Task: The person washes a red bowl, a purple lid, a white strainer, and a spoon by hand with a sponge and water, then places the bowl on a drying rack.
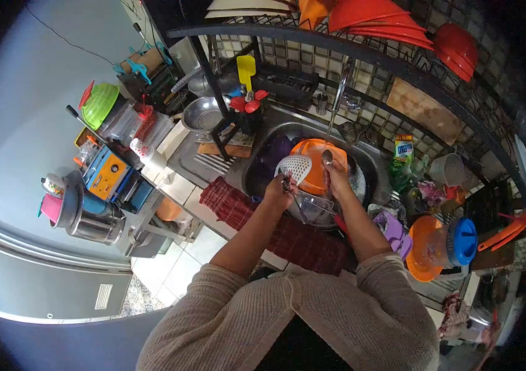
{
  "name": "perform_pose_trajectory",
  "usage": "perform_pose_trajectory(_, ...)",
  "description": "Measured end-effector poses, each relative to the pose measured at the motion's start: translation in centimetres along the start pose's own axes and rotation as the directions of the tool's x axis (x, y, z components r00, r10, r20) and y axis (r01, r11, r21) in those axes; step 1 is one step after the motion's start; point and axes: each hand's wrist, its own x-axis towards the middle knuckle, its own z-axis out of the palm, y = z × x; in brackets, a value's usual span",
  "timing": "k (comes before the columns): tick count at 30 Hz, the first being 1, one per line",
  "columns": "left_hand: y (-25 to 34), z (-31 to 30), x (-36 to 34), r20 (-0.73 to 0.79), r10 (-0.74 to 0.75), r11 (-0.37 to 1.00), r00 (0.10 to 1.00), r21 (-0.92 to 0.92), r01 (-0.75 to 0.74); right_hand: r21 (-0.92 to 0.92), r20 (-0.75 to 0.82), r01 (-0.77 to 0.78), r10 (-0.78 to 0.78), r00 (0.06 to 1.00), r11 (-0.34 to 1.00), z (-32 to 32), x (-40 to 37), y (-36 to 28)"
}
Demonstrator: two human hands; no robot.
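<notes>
My left hand (279,191) is closed at the left side of the sink, with a white perforated skimmer (295,167) at its fingers. A dark piece and a thin metal handle also show by that hand; I cannot make out what they belong to. My right hand (337,178) is closed around a metal spoon (326,157), its bowl pointing up under the running faucet (341,86). Behind both hands an orange basin (318,148) sits in the sink (266,133). A clear plastic container (313,211) lies below them, partly hidden by my right arm.
A dark red cloth (238,207) lies along the counter's front edge. On the right stand a purple container (393,232), an orange plate (422,238) and a clear jar with a blue lid (462,242). A black dish rack (312,38) arches overhead, holding red bowls (380,21).
</notes>
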Motion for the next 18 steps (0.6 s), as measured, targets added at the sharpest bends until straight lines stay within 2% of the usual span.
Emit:
perform_pose_trajectory(2, -0.4, 0.9, -1.1, -0.058, 0.066, 0.998, 0.996, 0.017, -0.065, -0.032, -0.046, -0.049, 0.048, 0.998, 0.998, -0.1, -0.1, 0.0)
perform_pose_trajectory(6, -0.4, 0.2, 0.2, -0.01, 0.023, 1.0, 1.0, -0.003, -0.023, 0.001, 0.003, -0.073, 0.073, 0.997, 0.997, -0.2, 0.5, -0.5)
perform_pose_trajectory(7, -0.7, 0.1, 0.6, -0.034, 0.034, 0.999, 0.999, 0.013, -0.034, 0.068, 0.065, -0.201, 0.197, 0.978, 0.977, 0.2, 0.1, -1.9)
perform_pose_trajectory(9, -1.1, 0.3, 0.7, -0.055, 0.047, 0.998, 0.997, 0.033, -0.045, 0.126, 0.137, -0.325, 0.308, 0.942, 0.937, 0.7, -0.3, -4.4)
perform_pose_trajectory(11, -1.2, 0.6, 0.6, -0.072, 0.031, 0.999, 0.997, 0.028, -0.029, 0.053, 0.315, -0.407, 0.371, 0.874, 0.912, 0.8, -0.3, -6.2)
perform_pose_trajectory(15, -1.4, 0.9, 0.2, -0.057, 0.046, 0.998, 0.997, 0.033, -0.044, -0.02, 0.369, -0.41, 0.388, 0.844, 0.912, 0.4, 0.6, -6.7)
perform_pose_trajectory(18, -1.4, 0.7, -0.1, -0.045, 0.045, 0.999, 0.998, 0.012, -0.044, 0.063, 0.333, -0.354, 0.314, 0.889, 0.933, -0.1, 3.2, -4.6)
